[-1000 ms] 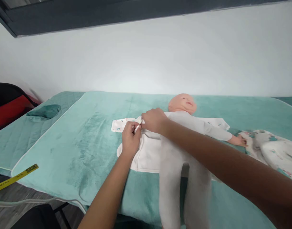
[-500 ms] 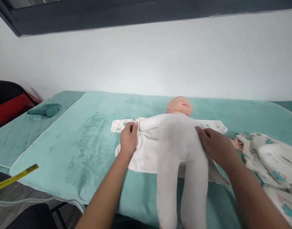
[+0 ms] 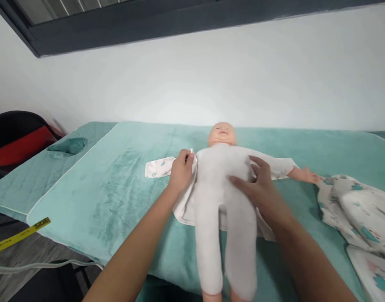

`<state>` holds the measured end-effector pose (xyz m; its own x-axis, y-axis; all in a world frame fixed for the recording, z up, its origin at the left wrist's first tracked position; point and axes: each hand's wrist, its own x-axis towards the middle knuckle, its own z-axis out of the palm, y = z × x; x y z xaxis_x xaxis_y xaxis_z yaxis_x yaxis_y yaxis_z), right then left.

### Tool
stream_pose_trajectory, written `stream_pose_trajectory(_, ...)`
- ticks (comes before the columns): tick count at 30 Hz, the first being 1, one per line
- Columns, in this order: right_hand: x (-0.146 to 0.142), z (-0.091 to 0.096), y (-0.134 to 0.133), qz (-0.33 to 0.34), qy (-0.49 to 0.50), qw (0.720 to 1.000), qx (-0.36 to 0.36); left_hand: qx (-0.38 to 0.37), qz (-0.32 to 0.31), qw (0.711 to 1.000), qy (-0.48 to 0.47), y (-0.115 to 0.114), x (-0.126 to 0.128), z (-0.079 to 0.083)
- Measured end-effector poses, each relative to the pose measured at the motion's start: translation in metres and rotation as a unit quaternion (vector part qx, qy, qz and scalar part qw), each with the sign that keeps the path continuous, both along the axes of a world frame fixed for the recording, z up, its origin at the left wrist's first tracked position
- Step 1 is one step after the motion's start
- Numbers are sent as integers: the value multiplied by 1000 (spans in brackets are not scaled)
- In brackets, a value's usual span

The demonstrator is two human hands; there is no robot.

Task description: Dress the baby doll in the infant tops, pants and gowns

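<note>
A baby doll [image 3: 222,184] with a bare head and a white cloth body lies on its back on a teal padded mat [image 3: 117,188], legs toward me. Under it spreads a white patterned garment [image 3: 157,167]. My left hand [image 3: 181,174] pinches the garment's edge at the doll's left side, by the shoulder. My right hand [image 3: 257,184] rests flat on the doll's belly with its fingers spread.
A crumpled patterned cloth [image 3: 356,209] lies on the mat to the right. A small teal pillow [image 3: 68,145] sits at the far left, near a black and red bag [image 3: 18,136]. A yellow measuring tape [image 3: 19,235] hangs below the mat's near-left edge. A white wall stands behind.
My right hand left the garment's left edge, went to the doll's right side, then settled flat on its belly. The left hand kept its grip on the garment. The view shifted slightly right.
</note>
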<state>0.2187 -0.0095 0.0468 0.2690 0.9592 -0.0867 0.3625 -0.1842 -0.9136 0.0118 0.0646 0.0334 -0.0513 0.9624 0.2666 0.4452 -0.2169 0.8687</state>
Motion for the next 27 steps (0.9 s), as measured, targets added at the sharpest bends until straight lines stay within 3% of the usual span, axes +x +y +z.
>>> stream_pose_trajectory(3, -14, -6, 6, 52, 24, 998, 32, 13, 11, 1000, 12, 14, 9, 10)
stream_pose_trajectory(6, -25, -19, 7, 64, 74, 995, 30, 11, 4, 1000, 0, 13, 18, 34)
stream_pose_trajectory(9, -31, -27, 3, 49, 106, 992, 43, -87, -123, 987, -56, -10, 22, 70)
stream_pose_trajectory(11, -33, -29, -1, 42, 119, 991, 48, -175, -252, 949, -75, -31, 17, 89)
stream_pose_trajectory(13, -33, -29, -2, 40, 137, 989, 47, -168, -235, 951, -114, -48, 5, 95)
stream_pose_trajectory(15, -33, -29, -2, 43, 156, 986, 47, -124, -142, 970, -151, -59, -11, 88)
stream_pose_trajectory(17, -34, -32, 0, 39, 168, 984, 48, -102, -63, 984, -135, -65, -25, 70)
stream_pose_trajectory(19, -35, -36, 1, 29, 173, 983, 56, -107, -36, 991, -71, -67, -30, 50)
stream_pose_trajectory(23, -38, -43, 0, 42, 197, 974, 101, -37, -35, 997, 62, -72, -10, 29)
stream_pose_trajectory(27, -38, -43, -3, 70, 244, 960, 119, 0, -99, 990, 101, -74, 18, 36)
